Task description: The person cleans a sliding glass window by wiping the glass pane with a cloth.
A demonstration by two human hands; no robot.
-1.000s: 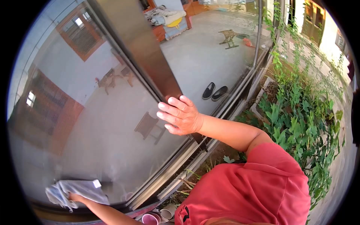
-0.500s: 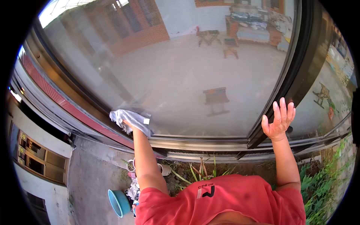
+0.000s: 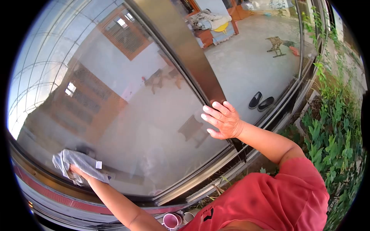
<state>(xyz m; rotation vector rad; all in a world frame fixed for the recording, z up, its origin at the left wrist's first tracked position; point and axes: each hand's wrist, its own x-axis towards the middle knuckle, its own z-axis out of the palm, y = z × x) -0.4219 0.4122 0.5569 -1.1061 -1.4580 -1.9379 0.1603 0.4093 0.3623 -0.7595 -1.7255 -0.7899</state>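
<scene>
My left hand (image 3: 76, 171) is closed on a grey cloth (image 3: 83, 161) with a small white tag. The cloth lies against the lower left part of a large window pane (image 3: 154, 127), close to its frame, and covers most of the fingers. Over on the other side, my right hand (image 3: 223, 120) has its fingers stretched and apart. It holds nothing and is at the foot of the brown metal window post (image 3: 192, 54); whether it touches the post I cannot tell.
Through the glass show a pair of dark shoes (image 3: 260, 101), a small wooden stool (image 3: 276, 46) and a heap of cloth (image 3: 210, 20). Green leafy plants (image 3: 331, 150) grow at the right. A pink pot (image 3: 172, 220) stands below the window sill (image 3: 200, 175).
The head view has turned, so the post and plants appear further left. My left hand still holds the cloth, which is now lower and further left in view. My right hand stays spread near the post.
</scene>
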